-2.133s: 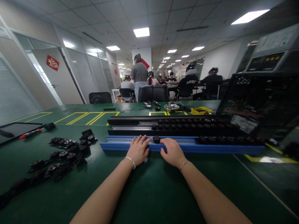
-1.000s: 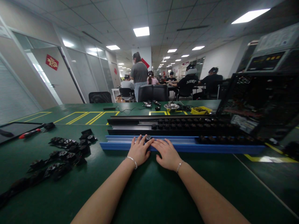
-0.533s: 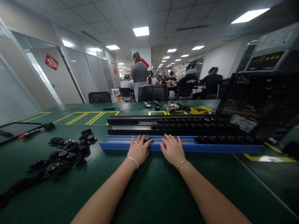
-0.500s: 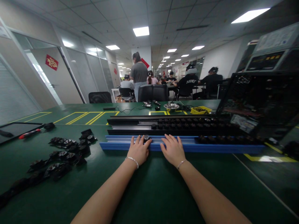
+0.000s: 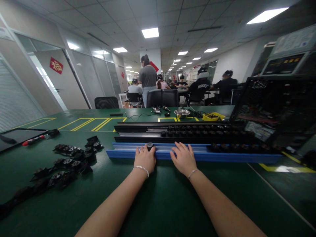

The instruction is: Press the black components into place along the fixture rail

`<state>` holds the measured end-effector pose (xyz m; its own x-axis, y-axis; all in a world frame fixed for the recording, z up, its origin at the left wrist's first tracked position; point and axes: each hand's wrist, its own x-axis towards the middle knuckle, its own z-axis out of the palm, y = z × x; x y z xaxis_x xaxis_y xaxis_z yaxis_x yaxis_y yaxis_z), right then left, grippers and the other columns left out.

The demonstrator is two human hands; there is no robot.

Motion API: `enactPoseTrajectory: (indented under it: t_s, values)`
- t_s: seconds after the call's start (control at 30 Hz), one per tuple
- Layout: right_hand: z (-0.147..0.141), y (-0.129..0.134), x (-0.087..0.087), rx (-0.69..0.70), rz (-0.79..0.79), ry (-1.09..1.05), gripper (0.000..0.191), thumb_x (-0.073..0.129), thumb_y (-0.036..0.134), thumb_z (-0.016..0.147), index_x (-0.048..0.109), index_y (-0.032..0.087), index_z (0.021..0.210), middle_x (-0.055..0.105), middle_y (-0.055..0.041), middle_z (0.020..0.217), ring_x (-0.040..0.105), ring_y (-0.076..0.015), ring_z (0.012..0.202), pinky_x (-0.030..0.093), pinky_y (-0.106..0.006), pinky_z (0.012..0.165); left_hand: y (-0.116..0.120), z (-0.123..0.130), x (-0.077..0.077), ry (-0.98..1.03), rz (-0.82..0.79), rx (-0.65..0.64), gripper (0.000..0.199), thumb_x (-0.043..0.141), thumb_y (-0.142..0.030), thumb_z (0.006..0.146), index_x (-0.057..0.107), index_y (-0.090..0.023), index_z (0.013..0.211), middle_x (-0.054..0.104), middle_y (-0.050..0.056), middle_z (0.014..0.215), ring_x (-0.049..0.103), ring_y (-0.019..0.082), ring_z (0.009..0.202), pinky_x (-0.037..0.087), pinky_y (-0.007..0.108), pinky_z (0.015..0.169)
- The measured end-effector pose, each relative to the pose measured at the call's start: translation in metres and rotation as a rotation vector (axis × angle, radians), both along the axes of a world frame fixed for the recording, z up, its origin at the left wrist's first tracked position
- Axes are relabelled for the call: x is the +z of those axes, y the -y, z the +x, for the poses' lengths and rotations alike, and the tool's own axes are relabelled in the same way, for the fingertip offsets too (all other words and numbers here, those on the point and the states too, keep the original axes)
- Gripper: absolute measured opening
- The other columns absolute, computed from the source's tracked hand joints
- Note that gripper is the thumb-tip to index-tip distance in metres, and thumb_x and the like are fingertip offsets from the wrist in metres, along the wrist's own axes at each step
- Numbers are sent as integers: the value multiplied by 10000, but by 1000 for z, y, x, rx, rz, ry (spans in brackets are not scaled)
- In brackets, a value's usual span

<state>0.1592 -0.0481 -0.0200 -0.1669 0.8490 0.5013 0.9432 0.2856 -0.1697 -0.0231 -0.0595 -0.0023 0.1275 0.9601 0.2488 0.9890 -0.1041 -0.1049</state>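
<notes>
A long blue channel rail (image 5: 172,155) lies across the green table in front of me. My left hand (image 5: 145,160) is at its left half, with thumb and fingers closed around a small black part (image 5: 150,145) that sits in the channel. Part of it is hidden by the fingertips. My right hand (image 5: 184,159) rests on the rail further right, fingers spread and holding nothing. A row of similar black parts (image 5: 234,148) fills the rail's right end.
Behind lie black rails (image 5: 138,139) with more black parts in them. Loose black parts (image 5: 71,164) are scattered at left, near a red-handled tool (image 5: 33,141). A metal bowl (image 5: 182,113) and yellow tray (image 5: 213,116) stand further back. An open computer case (image 5: 276,108) is at right.
My left hand has shifted slightly left along the blue rail, and the small black part has moved left with it. My right hand stays about where it was.
</notes>
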Motion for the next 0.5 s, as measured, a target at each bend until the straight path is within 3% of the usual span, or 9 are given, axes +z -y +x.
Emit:
enactPoseTrajectory:
  t_s: [0.5]
  values:
    - [0, 0, 0, 1, -1, -6, 365, 335, 392, 875, 620, 235, 1040, 510, -48, 1288, 392, -230, 1209, 154, -482, 1039, 1, -9, 11, -1, -82, 41, 493, 483, -352, 783, 416, -309, 1269, 429, 124, 1350, 413, 319, 1197, 261, 518, 977]
